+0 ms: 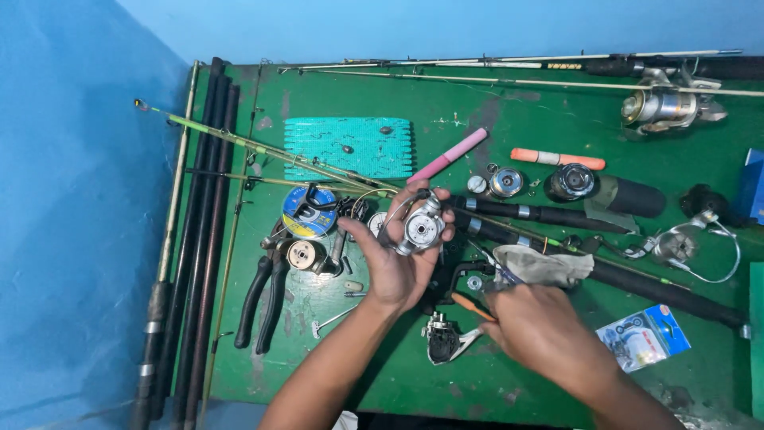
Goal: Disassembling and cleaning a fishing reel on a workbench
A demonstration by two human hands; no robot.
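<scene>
My left hand holds a silver fishing-reel part up over the green table, fingers wrapped around it. My right hand is lower right, curled around a small tool with an orange handle; its grip is partly hidden. Below the hands lies a dismantled reel body. A greyish rag rests just above my right hand.
Black pliers and a line spool lie left. A teal mesh mat, a pink pen, an orange float, rods, a spinning reel and a blue hook packet surround them. Several dark rods line the left edge.
</scene>
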